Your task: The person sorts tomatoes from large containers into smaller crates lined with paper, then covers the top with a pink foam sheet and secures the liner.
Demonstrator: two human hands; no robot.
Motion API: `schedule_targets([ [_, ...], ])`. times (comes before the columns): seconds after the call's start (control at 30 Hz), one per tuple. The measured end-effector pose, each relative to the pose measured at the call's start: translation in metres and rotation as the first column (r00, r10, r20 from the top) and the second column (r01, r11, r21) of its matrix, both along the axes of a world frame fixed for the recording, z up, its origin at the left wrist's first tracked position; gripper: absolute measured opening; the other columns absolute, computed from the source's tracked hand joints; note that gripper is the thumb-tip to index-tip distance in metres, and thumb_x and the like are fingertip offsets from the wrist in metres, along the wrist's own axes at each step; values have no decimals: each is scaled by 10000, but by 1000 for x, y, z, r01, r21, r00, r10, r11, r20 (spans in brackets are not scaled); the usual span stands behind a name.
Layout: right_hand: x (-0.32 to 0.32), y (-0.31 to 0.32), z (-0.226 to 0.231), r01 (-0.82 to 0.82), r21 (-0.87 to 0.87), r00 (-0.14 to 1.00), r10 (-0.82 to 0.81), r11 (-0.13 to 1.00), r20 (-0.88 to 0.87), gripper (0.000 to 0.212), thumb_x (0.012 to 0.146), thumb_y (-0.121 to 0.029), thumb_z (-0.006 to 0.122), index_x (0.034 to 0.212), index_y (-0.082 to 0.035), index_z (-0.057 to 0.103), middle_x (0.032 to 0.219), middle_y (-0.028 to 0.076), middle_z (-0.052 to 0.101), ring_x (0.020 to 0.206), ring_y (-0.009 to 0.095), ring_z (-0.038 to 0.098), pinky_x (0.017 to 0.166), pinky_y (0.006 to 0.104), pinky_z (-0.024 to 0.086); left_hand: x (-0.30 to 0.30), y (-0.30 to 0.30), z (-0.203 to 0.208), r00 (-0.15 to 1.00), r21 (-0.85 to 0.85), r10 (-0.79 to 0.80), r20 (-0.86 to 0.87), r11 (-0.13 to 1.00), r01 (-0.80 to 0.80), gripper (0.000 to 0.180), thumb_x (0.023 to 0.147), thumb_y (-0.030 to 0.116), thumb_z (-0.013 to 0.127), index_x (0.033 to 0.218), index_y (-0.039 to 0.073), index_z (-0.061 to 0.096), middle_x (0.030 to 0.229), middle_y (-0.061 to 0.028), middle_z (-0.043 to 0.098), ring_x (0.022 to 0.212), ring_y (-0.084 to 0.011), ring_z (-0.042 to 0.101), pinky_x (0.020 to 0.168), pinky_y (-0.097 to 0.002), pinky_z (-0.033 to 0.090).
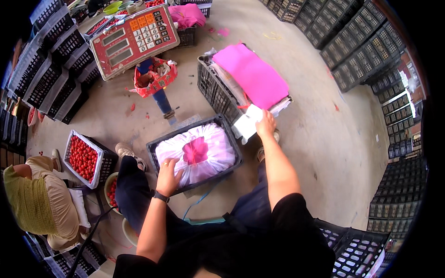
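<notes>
- The wearer's black shirt (245,255) fills the lower edge, nearest the camera; leaning this far over calls for sleeves held clear of the crates.
- The bundle, a white liner (215,155) gathered around a pink patch (195,150), sits in the black crate (228,126) on the floor, between the wearer's legs.
- The left hand (169,172) lies on the liner's near left part, its grip loosely spread and clenching nothing; a light, flat palm seems right here, since hard pressure could bruise whatever is inside.
- The right hand (265,125) reaches out to the taller crate (215,90), its grip apparently closed on the edge of a white sheet (246,123); the thumb cannot be made out.
- The sheet hangs over the near end of that crate, below the pink sheets (252,74). Drawing it slowly and level would probably spare it a tear and leave the pink pile undisturbed.
- Pinching one layer only looks wise, as thin sheets may cling together.
- The scale (134,41) stands beyond the bundle, well apart from both hands, so the arms have room to work.
</notes>
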State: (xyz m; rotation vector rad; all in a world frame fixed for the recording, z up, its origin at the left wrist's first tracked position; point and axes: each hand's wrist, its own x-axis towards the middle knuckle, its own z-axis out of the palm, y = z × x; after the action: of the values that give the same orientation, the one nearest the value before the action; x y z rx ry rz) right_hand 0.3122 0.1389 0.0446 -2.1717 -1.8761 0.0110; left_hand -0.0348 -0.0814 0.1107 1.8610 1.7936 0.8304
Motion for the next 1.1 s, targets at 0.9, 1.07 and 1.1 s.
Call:
schedule_targets([
  [0.9,-115,-159,140,-679,-84,296,167,730,-941,378,810,-317,595,990,10,538,877,61,567,794,130,520,680,256,425,41,-11,54,303,-282,191,934,913,296,312,816,198,575,1069,27,514,879,6,578,718,-58,525,634,-180,418],
  [1.07,-144,-228,151,-558,435,578,707,707,-407,188,702,-170,660,817,-66,553,799,72,520,791,259,500,717,365,384,48,-39,52,-22,-363,364,931,931,30,340,838,235,533,1083,4,494,989,-54,560,847,-122,536,714,-227,429],
  [1.1,-149,-239,151,-572,420,587,709,704,-390,191,691,-162,664,822,-73,557,804,66,518,797,253,498,727,362,380,51,-40,51,-78,-370,370,926,929,14,352,840,238,530,1097,2,485,1011,-61,552,881,-138,533,747,-245,430],
])
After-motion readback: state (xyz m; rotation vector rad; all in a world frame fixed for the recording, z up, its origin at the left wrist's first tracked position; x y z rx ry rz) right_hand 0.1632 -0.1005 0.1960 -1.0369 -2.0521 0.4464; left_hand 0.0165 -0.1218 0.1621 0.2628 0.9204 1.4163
